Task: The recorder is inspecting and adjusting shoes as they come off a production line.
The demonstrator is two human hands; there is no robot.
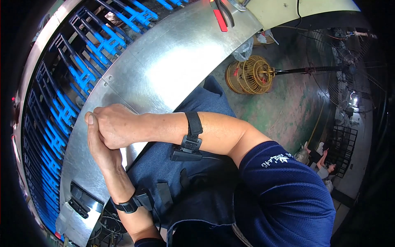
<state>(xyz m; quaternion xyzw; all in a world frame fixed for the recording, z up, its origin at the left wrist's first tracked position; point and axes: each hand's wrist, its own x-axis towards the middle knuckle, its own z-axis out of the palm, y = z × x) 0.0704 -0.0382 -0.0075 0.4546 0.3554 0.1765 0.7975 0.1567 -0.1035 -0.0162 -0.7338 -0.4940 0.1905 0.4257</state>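
Observation:
Over the shiny metal table, both hands are pressed together. My right hand [118,125] is closed, its knuckles up, and lies across my left hand [101,152]. The left thumb shows beside the right knuckles, while the other left fingers are hidden beneath. No tool or part shows between them. Each forearm wears a black strap with a small black box, the right strap [193,125] and the left strap [129,204]. Below the hands, my lap is covered by blue-grey cloth [160,152].
Blue-and-black forked metal parts [82,76] stand in rows beyond the metal table [135,57]. Red-handled pliers [221,18] lie at its far end, a black device [80,203] at its near left. A round yellow cage [251,75] stands at right; a person [323,164] is farther off.

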